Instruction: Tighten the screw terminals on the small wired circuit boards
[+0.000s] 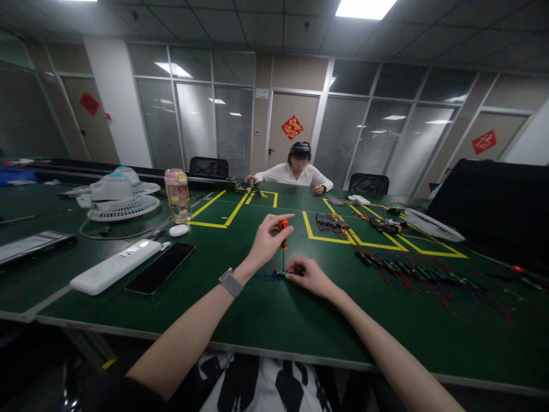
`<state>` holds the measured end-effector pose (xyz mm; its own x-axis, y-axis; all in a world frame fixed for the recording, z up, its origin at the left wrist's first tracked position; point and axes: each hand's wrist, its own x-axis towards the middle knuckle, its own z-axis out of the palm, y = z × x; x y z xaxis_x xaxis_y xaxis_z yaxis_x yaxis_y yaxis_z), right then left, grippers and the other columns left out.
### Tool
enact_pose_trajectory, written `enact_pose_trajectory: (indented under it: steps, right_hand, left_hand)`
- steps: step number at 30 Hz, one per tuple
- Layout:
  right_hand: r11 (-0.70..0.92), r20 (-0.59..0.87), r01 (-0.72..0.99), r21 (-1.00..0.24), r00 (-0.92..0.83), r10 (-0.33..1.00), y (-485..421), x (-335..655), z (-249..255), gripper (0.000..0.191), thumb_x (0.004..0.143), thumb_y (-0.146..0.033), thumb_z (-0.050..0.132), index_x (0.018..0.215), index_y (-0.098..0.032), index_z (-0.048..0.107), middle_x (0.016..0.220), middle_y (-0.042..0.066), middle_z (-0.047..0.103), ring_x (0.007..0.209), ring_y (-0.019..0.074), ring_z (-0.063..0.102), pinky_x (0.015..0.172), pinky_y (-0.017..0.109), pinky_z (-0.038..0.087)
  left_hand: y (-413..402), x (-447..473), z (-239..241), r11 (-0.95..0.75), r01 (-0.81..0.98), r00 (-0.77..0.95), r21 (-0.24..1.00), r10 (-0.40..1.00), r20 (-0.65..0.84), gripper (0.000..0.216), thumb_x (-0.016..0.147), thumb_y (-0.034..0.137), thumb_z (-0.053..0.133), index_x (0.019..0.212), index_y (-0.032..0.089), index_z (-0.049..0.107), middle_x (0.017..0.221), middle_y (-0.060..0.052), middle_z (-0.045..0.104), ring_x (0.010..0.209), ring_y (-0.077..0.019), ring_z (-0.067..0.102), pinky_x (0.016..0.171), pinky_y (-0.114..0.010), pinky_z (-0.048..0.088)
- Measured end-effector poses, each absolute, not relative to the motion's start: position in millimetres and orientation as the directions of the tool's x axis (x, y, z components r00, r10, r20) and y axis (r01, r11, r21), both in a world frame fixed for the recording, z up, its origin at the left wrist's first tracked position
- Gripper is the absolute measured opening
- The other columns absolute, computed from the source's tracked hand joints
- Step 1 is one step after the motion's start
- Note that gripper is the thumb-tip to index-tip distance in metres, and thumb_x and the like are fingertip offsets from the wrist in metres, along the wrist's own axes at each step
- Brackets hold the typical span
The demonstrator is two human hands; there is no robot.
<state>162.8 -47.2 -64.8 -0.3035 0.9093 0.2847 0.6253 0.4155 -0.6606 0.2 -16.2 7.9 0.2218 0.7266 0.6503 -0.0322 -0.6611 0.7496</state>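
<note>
Orange-and-black screwdriver (283, 245): upright, handle grasped by the thumb and fingers of the left hand (266, 241), forefinger reaching over its top; shaft running down below these fingers to the board. Small green circuit board (281, 273): directly beneath the left fingers, its near-right end pinched by the thumb and forefinger of the right hand (309, 277). Blue wire (265, 275): trailing from the board, leftward of the right fingertips. Green table (266, 320): under both sets of fingers. Black phone (161, 268): well left of the left fingers. Wired boards (429, 276): heaped, well right of the right fingers.
</note>
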Motion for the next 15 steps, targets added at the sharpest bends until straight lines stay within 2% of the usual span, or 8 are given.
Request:
enact_pose_trajectory:
  steps: [3, 6, 9, 11, 15]
  right_hand:
    - [0.409, 0.275, 0.626, -0.665, -0.304, 0.912, -48.8, 162.1, -62.4, 0.014, 0.070, -0.020, 0.064, 0.082, -0.014, 0.064, 0.072, 0.001, 0.059, 0.066, 0.0127, 0.053, 0.062, 0.024, 0.043]
    - [0.407, 0.275, 0.622, -0.669, -0.302, 0.913, -49.2, 161.8, -61.9, 0.013, 0.070, -0.020, 0.064, 0.082, -0.014, 0.064, 0.073, 0.001, 0.060, 0.067, 0.0128, 0.053, 0.062, 0.024, 0.043]
    - [0.409, 0.279, 0.623, -0.667, -0.299, 0.912, -48.5, 162.0, -63.0, 0.012, 0.071, -0.019, 0.062, 0.082, -0.014, 0.064, 0.071, 0.001, 0.059, 0.065, 0.0125, 0.053, 0.062, 0.024, 0.043]
    - [0.406, 0.277, 0.621, -0.670, -0.298, 0.913, -47.9, 162.3, -63.9, 0.011, 0.071, -0.019, 0.062, 0.081, -0.014, 0.063, 0.071, 0.001, 0.059, 0.065, 0.0122, 0.053, 0.061, 0.024, 0.042]
    - [0.402, 0.274, 0.609, -0.684, -0.297, 0.915, -47.3, 162.9, -64.6, 0.010, 0.071, -0.019, 0.062, 0.080, -0.014, 0.062, 0.070, 0.000, 0.059, 0.064, 0.0119, 0.052, 0.060, 0.023, 0.041]
  left_hand:
    - [-15.2, -0.3, 8.1, -0.642, -0.067, 0.264, 0.764, 0.727, 0.634, 0.034, 0.084, 0.025, 0.049, 0.117, 0.022, 0.059, 0.106, -0.006, 0.058, 0.095, -0.0149, 0.057, 0.084, -0.027, 0.045]
    - [-13.3, -1.9, 7.9, -0.601, -0.118, 0.288, 0.790, 0.741, 0.607, 0.038, 0.084, 0.025, 0.050, 0.120, 0.019, 0.056, 0.098, -0.006, 0.063, 0.089, -0.0151, 0.060, 0.082, -0.029, 0.046]
    - [-12.4, -4.2, 7.6, -0.676, 0.001, 0.191, 0.737, 0.724, 0.663, 0.035, 0.077, 0.029, 0.060, 0.112, 0.020, 0.062, 0.099, -0.005, 0.059, 0.087, -0.0146, 0.058, 0.080, -0.027, 0.046]
    - [-12.6, -5.4, 8.2, -0.695, 0.037, 0.179, 0.718, 0.712, 0.679, 0.032, 0.080, 0.030, 0.056, 0.110, 0.022, 0.063, 0.106, -0.006, 0.057, 0.093, -0.0149, 0.056, 0.083, -0.027, 0.045]
    - [-13.3, -4.7, 9.7, -0.606, -0.091, 0.304, 0.790, 0.739, 0.602, 0.036, 0.087, 0.027, 0.045, 0.121, 0.020, 0.056, 0.102, -0.007, 0.062, 0.090, -0.0148, 0.060, 0.083, -0.029, 0.046]
